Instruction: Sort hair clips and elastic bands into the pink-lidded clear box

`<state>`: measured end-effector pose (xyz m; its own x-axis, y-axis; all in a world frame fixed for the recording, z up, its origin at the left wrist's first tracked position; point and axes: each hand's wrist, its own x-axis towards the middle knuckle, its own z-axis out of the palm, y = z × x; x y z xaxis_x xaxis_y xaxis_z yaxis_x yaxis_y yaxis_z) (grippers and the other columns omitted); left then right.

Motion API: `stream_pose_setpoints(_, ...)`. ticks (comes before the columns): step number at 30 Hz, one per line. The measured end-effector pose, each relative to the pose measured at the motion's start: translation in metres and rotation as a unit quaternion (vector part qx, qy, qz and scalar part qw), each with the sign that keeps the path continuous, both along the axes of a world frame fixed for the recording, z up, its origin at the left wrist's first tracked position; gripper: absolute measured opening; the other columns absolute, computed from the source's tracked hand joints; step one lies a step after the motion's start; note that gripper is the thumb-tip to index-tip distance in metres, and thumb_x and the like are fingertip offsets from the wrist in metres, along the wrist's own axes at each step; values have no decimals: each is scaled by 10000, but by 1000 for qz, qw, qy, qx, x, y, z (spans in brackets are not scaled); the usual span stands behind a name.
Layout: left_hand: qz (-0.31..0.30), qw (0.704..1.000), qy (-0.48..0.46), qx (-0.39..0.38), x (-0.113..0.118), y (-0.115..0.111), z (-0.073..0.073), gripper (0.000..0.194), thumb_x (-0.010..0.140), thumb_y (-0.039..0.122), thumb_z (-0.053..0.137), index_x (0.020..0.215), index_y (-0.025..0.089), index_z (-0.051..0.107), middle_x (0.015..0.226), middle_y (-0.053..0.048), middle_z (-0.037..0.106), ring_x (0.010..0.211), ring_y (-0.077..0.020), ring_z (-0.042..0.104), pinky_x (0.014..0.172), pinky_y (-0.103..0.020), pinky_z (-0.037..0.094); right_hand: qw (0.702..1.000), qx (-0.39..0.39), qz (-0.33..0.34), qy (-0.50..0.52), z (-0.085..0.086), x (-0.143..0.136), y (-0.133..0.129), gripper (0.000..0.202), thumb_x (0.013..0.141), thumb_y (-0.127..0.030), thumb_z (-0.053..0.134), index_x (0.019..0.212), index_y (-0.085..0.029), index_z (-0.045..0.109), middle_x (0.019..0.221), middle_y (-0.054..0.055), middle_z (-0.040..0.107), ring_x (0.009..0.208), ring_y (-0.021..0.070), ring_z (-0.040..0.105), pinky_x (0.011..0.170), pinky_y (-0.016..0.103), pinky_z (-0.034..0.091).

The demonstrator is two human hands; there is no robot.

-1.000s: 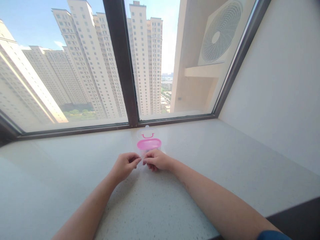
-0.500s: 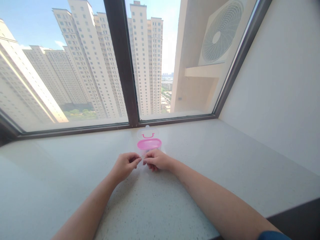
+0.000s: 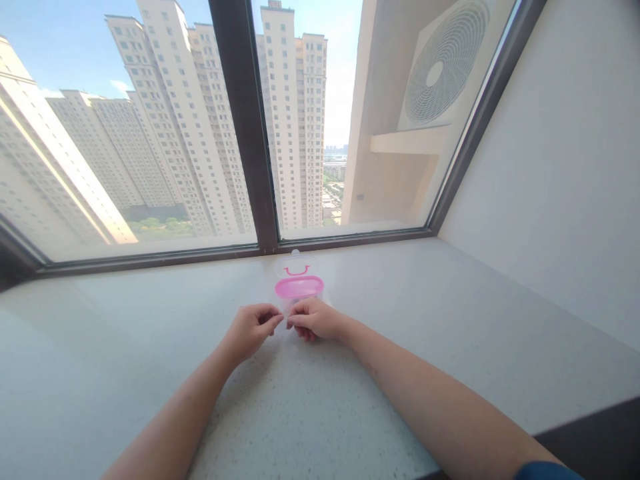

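A small oval container with a pink rim [image 3: 299,287] stands on the pale speckled sill, its clear lid [image 3: 297,264] with a pink handle tipped open toward the window. Just in front of it, my left hand [image 3: 257,325] is closed in a pinch at the fingertips. Facing it from the right, my right hand [image 3: 313,319] is also pinched, its fingertips close to those of my left hand. Whatever lies between the fingertips is too small to make out. My right hand partly hides the front of the container.
Behind the container runs the dark window frame [image 3: 267,248], with tall buildings outside. A white wall [image 3: 560,167] rises on the right. The speckled sill [image 3: 310,413] stretches to both sides, with a dark edge at the lower right.
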<state>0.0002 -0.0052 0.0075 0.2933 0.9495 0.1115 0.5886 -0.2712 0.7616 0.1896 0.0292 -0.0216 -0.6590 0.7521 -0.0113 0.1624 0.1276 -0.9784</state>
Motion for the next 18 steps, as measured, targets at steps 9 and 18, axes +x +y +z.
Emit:
stream_pose_setpoints(9,-4,1000,-1,5,0,0,0,287,799,385,519,721,147,658,548,9,563,467,-103,458,464,-200,355,1000,-1,1,0,0,0,1,132,800,-207,515,751,-114,595,530,-26,531,402,64,503,387,161,360)
stream_pose_setpoints(18,0,1000,2,3,1,-1,1,296,795,402,523,734,150,667,544,10,574,451,-103,463,458,-204,351,1000,0,-4,-5,1,0,0,135,801,-201,507,749,-118,601,534,-22,530,400,70,502,376,165,358)
